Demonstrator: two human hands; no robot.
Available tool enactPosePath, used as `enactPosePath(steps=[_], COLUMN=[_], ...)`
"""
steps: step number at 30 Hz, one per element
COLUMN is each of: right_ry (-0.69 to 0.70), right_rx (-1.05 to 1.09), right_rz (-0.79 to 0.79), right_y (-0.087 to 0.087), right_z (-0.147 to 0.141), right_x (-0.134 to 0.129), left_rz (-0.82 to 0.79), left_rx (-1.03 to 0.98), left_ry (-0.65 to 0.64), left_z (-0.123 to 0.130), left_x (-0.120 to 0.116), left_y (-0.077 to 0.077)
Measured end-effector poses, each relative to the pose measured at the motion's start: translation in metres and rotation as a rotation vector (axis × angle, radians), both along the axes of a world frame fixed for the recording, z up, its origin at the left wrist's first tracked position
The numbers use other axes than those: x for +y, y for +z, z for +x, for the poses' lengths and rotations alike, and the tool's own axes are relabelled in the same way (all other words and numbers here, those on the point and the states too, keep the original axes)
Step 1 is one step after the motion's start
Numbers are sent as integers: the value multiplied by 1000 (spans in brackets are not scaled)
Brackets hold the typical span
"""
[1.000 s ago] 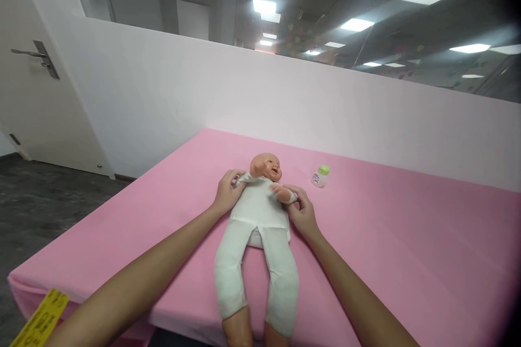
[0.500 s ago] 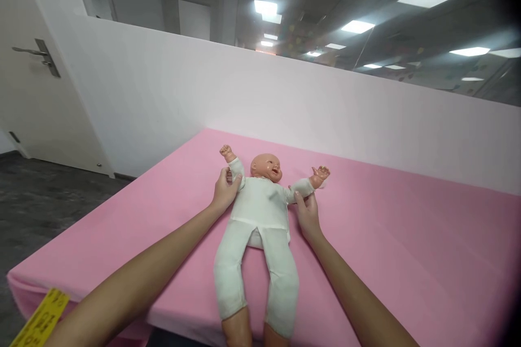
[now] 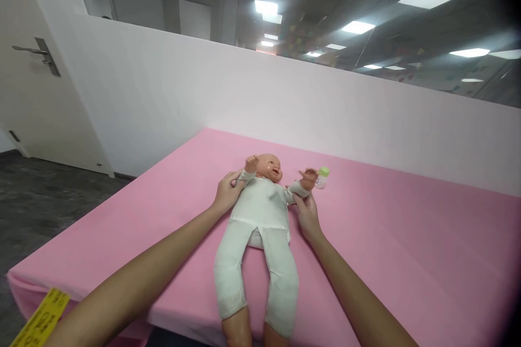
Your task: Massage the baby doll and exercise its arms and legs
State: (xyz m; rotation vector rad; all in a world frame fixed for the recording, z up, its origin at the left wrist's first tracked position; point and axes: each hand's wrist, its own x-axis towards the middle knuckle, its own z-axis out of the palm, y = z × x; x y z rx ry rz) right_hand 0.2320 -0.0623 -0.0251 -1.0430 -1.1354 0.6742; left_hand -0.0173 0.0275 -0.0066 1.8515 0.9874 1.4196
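A baby doll (image 3: pixel 260 203) in a white cloth top and trousers lies on its back on the pink tablecloth (image 3: pixel 163 211), its head away from me and its bare feet cut off by the lower frame edge. My left hand (image 3: pixel 227 192) is closed around the doll's arm on the left, and that arm is bent up beside the head. On the other side my right hand (image 3: pixel 307 216) grips the doll's other arm from below, thumb against the sleeve. Just behind the doll's hand on the right stands a small bottle (image 3: pixel 323 178) with a green cap, partly hidden.
A white partition wall (image 3: pixel 285 103) runs along the table's far side, topped by glass. On the left are a door (image 3: pixel 49 81) with a metal handle and dark flooring (image 3: pixel 36 195). A yellow printed strip (image 3: pixel 43 317) hangs at the near left corner.
Both doll arms have swung inward and up, the left one now next to the head. The bottle, earlier almost wholly covered by the doll's hand, has come into view. My forearms have barely moved.
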Motion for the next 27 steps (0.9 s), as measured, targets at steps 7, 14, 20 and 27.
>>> enactPosePath(steps=[7, 14, 20, 27], right_ry=[26, 76, 22, -81], right_rx=[60, -549, -156, -90], right_rz=[-10, 184, 46, 95], right_y=[0, 8, 2, 3], right_z=[3, -3, 0, 2], right_x=[0, -7, -2, -2], left_rz=[-65, 180, 103, -26], left_rx=[-82, 69, 29, -126], left_ry=[101, 19, 73, 176], left_z=[-1, 4, 4, -1], left_x=[-2, -5, -7, 2], left_y=[4, 1, 6, 3])
